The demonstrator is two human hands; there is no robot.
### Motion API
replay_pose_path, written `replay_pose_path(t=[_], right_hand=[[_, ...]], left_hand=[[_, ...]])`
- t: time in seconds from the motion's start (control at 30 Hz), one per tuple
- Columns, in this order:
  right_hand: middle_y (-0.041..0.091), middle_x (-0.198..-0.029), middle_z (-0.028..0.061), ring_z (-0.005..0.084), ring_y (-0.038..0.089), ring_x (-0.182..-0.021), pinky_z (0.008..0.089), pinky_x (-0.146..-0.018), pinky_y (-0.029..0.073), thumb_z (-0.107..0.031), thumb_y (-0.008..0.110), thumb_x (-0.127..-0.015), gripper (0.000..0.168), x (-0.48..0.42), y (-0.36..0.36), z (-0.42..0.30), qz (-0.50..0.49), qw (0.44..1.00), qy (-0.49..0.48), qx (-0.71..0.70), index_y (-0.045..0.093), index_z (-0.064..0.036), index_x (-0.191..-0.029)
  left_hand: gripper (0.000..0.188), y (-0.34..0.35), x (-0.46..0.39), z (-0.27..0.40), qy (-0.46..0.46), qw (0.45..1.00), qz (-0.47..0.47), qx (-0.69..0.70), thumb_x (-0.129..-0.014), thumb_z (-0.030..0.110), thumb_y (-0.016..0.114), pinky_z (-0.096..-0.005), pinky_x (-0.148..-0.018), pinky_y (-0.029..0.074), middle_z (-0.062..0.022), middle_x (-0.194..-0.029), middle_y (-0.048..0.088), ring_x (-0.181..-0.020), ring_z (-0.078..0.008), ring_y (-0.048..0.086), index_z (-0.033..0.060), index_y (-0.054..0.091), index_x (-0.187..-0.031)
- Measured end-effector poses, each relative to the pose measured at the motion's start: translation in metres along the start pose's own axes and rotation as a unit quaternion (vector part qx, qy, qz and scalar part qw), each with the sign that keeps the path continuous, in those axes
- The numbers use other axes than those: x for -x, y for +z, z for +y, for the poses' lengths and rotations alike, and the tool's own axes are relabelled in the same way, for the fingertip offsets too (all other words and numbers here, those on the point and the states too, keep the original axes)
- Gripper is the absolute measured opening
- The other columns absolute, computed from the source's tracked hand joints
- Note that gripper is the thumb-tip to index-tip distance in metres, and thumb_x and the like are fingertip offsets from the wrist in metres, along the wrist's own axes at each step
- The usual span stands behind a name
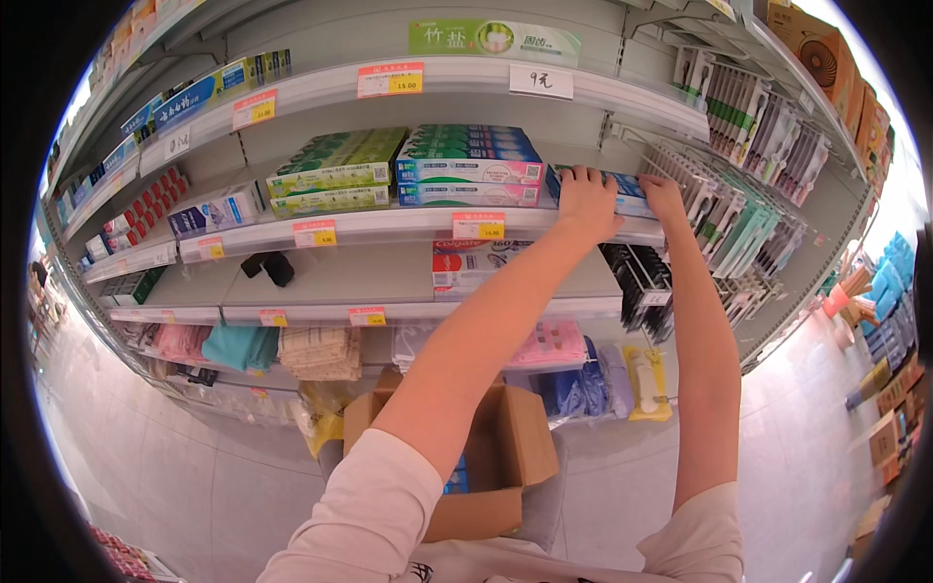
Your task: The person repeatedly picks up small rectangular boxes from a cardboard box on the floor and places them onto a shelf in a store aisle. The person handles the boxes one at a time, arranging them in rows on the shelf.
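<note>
On the middle shelf, blue toothpaste boxes (627, 188) lie at the right end, with both hands on them. My left hand (587, 202) rests over their left part, fingers bent over the top. My right hand (662, 195) is at their right end, fingertips on the edge beside the hanging toothbrushes. Just left of them stands a stack of blue and pink toothpaste boxes (469, 171), and beside that a stack of green toothpaste boxes (332, 175). Below my arms an open cardboard box (536, 437) holds some blue boxes (456, 479), partly hidden by my left arm.
Packaged toothbrushes (736, 211) hang on hooks at the right. A lower shelf holds Colgate boxes (459, 270) and a black object (277, 268). Folded towels (319, 351) lie beneath. Price tags line the shelf edges (404, 224). The cardboard box stands on a grey seat (543, 510).
</note>
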State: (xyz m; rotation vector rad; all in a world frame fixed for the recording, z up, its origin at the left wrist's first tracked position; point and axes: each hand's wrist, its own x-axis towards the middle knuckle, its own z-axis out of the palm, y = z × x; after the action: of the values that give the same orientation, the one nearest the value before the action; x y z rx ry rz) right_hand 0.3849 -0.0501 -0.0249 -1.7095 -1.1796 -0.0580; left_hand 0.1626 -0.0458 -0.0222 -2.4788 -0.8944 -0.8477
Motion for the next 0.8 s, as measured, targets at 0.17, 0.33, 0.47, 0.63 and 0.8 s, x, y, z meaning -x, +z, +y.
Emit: replay_pose_path(t=[0.17, 0.33, 0.47, 0.63, 0.8], right_hand=[[0.073, -0.097, 0.0175, 0.0289, 0.069, -0.094, 0.0355, -0.084, 0.051, -0.025, 0.061, -0.086, 0.030, -0.004, 0.005, 0.005, 0.007, 1.000, -0.002, -0.004, 0.074, -0.008, -0.107], [0.072, -0.097, 0.0186, 0.0323, 0.069, -0.095, 0.0372, -0.085, 0.050, -0.026, 0.058, -0.088, 0.030, -0.008, 0.004, 0.016, 0.019, 0.999, -0.035, 0.017, 0.075, -0.009, -0.106], [0.071, -0.102, 0.0197, 0.0349, 0.067, -0.099, 0.0396, -0.088, 0.050, -0.028, 0.058, -0.088, 0.034, -0.008, -0.002, 0.010, 0.048, 0.997, 0.001, 0.058, 0.073, -0.007, -0.109], [0.068, -0.112, 0.0225, 0.0366, 0.064, -0.108, 0.0408, -0.094, 0.047, -0.031, 0.057, -0.088, 0.044, 0.012, 0.016, -0.012, 0.151, 0.988, -0.028, -0.008, 0.065, 0.000, -0.117], [0.062, -0.123, 0.0177, 0.0260, 0.061, -0.112, 0.0367, -0.095, 0.047, -0.014, 0.059, -0.090, 0.037, 0.101, 0.001, -0.027, 0.266, 0.937, -0.184, -0.132, 0.058, 0.004, -0.122]], left_hand=[[0.062, 0.002, 0.002, 0.000, -0.003, 1.000, 0.017, 0.005, -0.079, 0.050, 0.071, -0.0514, -0.097, 0.039, -0.0173, -0.118, 0.060, -0.116, -0.0354, 0.051, 0.0056, 0.059, -0.121], [0.062, 0.006, 0.000, 0.002, 0.000, 1.000, 0.021, 0.019, -0.077, 0.049, 0.072, -0.0513, -0.097, 0.039, -0.0167, -0.117, 0.060, -0.114, -0.0356, 0.052, 0.0062, 0.060, -0.120], [0.062, 0.005, -0.002, 0.003, -0.001, 0.999, 0.037, 0.012, -0.076, 0.049, 0.072, -0.0520, -0.099, 0.038, -0.0165, -0.118, 0.060, -0.112, -0.0367, 0.054, 0.0072, 0.060, -0.120], [0.057, 0.002, 0.001, -0.014, 0.011, 0.988, 0.134, 0.079, -0.079, 0.046, 0.070, -0.0533, -0.101, 0.036, -0.0164, -0.119, 0.062, -0.112, -0.0381, 0.057, 0.0092, 0.060, -0.121], [0.024, -0.042, 0.057, 0.020, 0.127, 0.884, 0.241, 0.380, -0.082, 0.022, 0.064, -0.0423, -0.081, 0.048, -0.0093, -0.101, 0.067, -0.095, -0.0311, 0.063, 0.0128, 0.065, -0.104]])
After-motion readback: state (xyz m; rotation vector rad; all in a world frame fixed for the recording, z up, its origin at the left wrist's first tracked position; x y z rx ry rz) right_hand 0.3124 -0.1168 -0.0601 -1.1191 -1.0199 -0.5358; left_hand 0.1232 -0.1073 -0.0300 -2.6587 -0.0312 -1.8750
